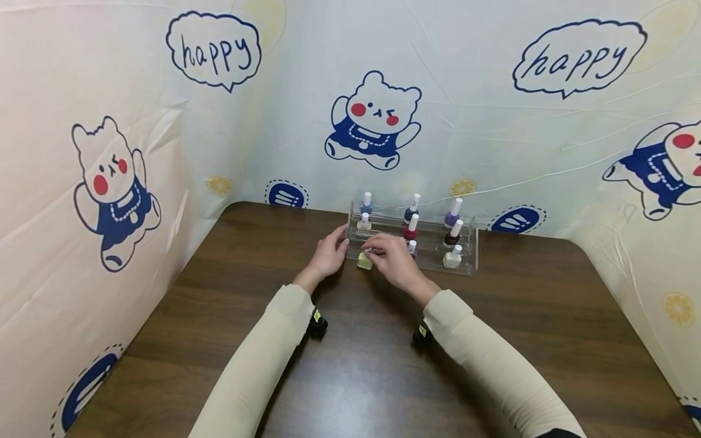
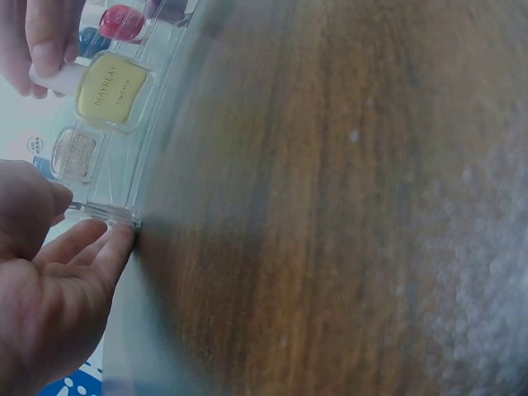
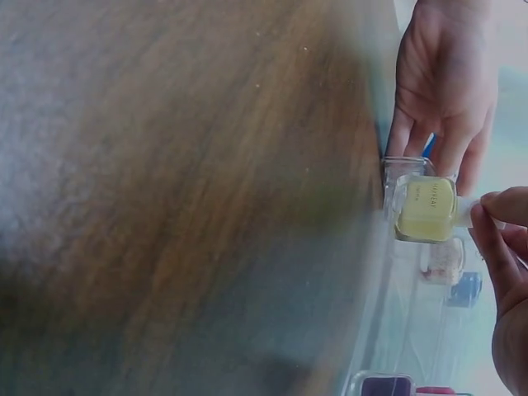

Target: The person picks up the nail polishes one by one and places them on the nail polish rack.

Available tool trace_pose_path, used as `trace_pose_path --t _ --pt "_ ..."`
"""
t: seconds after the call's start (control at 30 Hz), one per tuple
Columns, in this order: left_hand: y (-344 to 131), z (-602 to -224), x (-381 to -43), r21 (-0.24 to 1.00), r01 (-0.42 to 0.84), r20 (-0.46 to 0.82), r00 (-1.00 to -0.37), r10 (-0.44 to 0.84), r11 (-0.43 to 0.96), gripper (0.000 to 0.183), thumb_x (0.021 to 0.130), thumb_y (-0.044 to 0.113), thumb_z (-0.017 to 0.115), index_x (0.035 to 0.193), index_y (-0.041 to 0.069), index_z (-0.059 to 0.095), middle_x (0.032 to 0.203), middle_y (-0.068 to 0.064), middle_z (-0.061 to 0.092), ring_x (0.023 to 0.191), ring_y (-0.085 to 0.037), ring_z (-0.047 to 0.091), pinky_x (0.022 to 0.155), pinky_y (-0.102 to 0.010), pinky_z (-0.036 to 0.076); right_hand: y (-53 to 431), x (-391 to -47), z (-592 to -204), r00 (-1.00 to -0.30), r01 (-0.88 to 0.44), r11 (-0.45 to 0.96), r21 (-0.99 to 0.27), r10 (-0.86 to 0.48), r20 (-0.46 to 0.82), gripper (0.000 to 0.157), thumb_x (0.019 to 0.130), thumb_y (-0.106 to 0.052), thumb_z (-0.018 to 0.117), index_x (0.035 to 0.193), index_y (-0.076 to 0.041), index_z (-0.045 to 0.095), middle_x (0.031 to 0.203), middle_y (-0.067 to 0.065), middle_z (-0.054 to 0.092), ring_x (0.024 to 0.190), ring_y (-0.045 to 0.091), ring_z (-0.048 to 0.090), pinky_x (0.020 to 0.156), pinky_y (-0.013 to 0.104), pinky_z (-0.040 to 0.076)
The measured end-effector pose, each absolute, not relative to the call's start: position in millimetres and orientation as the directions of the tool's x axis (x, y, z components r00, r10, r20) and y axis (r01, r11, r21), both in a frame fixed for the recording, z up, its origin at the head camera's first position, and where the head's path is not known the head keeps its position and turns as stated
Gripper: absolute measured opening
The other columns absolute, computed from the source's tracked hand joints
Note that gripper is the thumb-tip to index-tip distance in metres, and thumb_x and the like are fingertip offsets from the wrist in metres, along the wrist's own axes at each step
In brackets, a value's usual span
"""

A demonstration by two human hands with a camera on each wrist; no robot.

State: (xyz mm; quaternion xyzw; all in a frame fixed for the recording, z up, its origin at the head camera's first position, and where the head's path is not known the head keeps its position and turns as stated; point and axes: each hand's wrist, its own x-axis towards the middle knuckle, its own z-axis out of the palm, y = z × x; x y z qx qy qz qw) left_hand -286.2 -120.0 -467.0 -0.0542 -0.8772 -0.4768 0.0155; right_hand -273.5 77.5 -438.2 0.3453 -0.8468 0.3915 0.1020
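A clear stepped display rack (image 1: 432, 266) stands on the table with nail polish bottles on its tiers. My left hand (image 1: 330, 252) holds the rack's left end, thumb and fingers at the end panel (image 2: 107, 214). My right hand (image 1: 395, 260) pinches the white cap of a yellow nail polish bottle (image 3: 427, 208) between thumb and fingers. This bottle hangs upright at the left of the front tier, overlapping the rack in the wrist views. Behind it is a pale glittery bottle (image 1: 364, 224). A small purple bottle (image 1: 412, 248) is partly hidden by my right hand.
Farther back on the rack are blue (image 1: 366, 205), dark blue (image 1: 411, 211) and purple (image 1: 452, 216) bottles. A red bottle (image 1: 411, 231) and a black one (image 1: 453, 236) sit mid-tier; a whitish bottle (image 1: 452, 259) is front right. A printed cloth (image 1: 471, 121) hangs behind the brown table (image 1: 350, 377).
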Motion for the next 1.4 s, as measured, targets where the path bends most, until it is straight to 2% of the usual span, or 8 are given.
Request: trace_pose_path --t 0.27,0.43,0.73,1.17,1.4 --pt "-121 -467 -288 0.828 0.106 0.071 -0.994 0.085 0.55 0.05 0.109 0.012 0.048 0.158 0.012 0.039 0.146 -0.016 0.058 0.134 -0.032 0.055 0.116 -0.045 0.04 78 -277 -431 -0.743 -0.665 0.461 -0.588 -0.49 0.456 0.014 0.09 0.003 0.075 0.103 -0.002 0.079 0.108 0.009 0.074 0.096 0.022 0.074 0.081 0.03 0.062" --pt "-120 -468 -288 0.831 0.102 0.066 -0.994 0.085 0.547 0.05 0.109 0.013 0.048 0.158 0.013 0.04 0.145 -0.016 0.058 0.132 -0.032 0.056 0.115 -0.044 0.041 78 -279 -424 -0.746 -0.661 0.458 -0.594 -0.491 0.451 0.015 0.09 0.003 0.076 0.104 0.0 0.079 0.112 0.015 0.073 0.099 0.023 0.073 0.082 0.033 0.062" --pt "-121 -468 -289 0.827 0.112 0.076 -0.993 0.089 0.551 0.05 0.109 0.013 0.048 0.158 0.012 0.04 0.146 -0.015 0.058 0.133 -0.031 0.056 0.115 -0.043 0.041 76 -283 -416 -0.74 -0.668 0.466 -0.581 -0.497 0.453 0.016 0.09 0.004 0.075 0.106 0.002 0.078 0.115 0.019 0.073 0.102 0.026 0.073 0.082 0.033 0.062" --pt "-121 -470 -288 0.829 0.103 0.068 -0.994 0.084 0.55 0.05 0.109 0.012 0.048 0.158 0.013 0.039 0.147 -0.015 0.057 0.134 -0.031 0.056 0.115 -0.043 0.041 73 -288 -416 -0.741 -0.668 0.469 -0.578 -0.495 0.454 0.016 0.091 0.002 0.075 0.106 0.0 0.079 0.116 0.015 0.073 0.107 0.025 0.071 0.085 0.033 0.061" --pt "-122 -471 -289 0.822 0.117 0.082 -0.993 0.086 0.557 0.05 0.109 0.013 0.047 0.158 0.013 0.039 0.147 -0.015 0.057 0.136 -0.031 0.053 0.116 -0.044 0.04 69 -291 -415 -0.755 -0.653 0.485 -0.582 -0.48 0.447 0.017 0.091 0.002 0.075 0.106 -0.002 0.08 0.115 0.01 0.074 0.105 0.022 0.071 0.085 0.034 0.061"
